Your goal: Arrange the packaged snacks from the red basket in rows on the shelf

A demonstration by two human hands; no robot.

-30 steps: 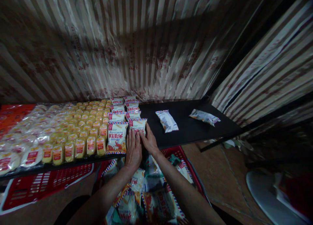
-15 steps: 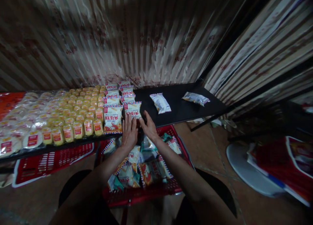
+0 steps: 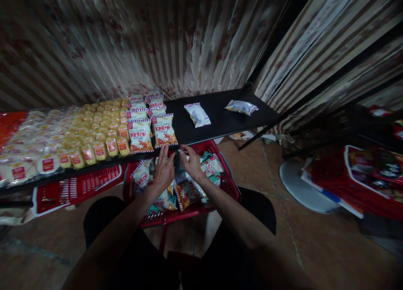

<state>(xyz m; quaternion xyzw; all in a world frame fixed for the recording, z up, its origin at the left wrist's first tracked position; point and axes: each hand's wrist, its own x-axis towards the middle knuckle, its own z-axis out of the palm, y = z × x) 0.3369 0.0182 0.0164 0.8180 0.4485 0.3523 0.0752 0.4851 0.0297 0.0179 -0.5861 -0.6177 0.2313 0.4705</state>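
My left hand (image 3: 164, 171) is just below the front edge of the black shelf (image 3: 217, 132), its fingers stretched out and apart. Close by on the right, my right hand (image 3: 191, 164) hovers over the red basket (image 3: 231, 185) with its fingers loosely spread. Neither hand holds anything I can see. Just above the fingertips a snack bag (image 3: 164, 131) with a striped top edge leans upright at the front of its row. Beside it on the left stands a matching snack bag (image 3: 140, 136). More bags (image 3: 189, 193) lie jumbled in the basket, partly hidden by my hands and forearms.
Rows of small yellow wrapped cakes (image 3: 98, 149) and round white packets (image 3: 48, 163) fill the shelf's left. Two bags, one pale (image 3: 197, 114) and one on its side (image 3: 242, 107), lie farther right. Another red basket (image 3: 333, 185) stands at right near a grey round stool (image 3: 302, 193).
Both hands have drawn back from the front snack bag toward the basket, leaving the bag standing in its row. The whole view has shifted slightly.
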